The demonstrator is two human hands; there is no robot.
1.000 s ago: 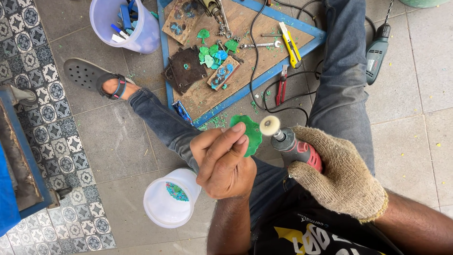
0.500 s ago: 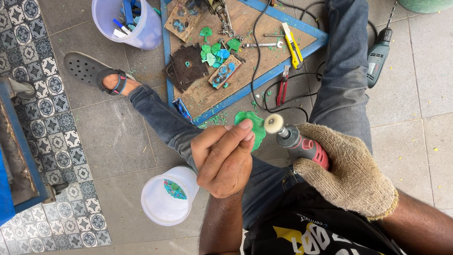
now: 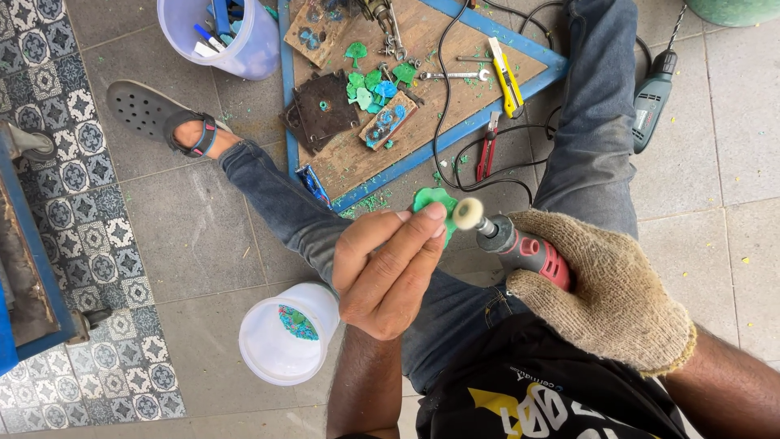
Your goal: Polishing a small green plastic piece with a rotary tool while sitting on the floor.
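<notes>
My left hand (image 3: 383, 272) is bare and pinches a small flat green plastic piece (image 3: 433, 202) between thumb and fingertips. My right hand (image 3: 605, 293) wears a beige knitted glove and grips a red and grey rotary tool (image 3: 520, 246). The tool's round white polishing head (image 3: 468, 214) sits against the right edge of the green piece. Both hands are held above my lap, over my blue jeans.
A blue-framed wooden board (image 3: 422, 81) carries green cut shapes, dark plates, a yellow utility knife (image 3: 507, 78), red pliers (image 3: 487, 150) and black cables. A white tub (image 3: 284, 335) lies by my knee, a clear bucket (image 3: 227, 32) at top left, a drill (image 3: 650, 102) to the right.
The hands and tool keep the same grip; the green piece stays against the polishing head. The camera view has shifted slightly.
</notes>
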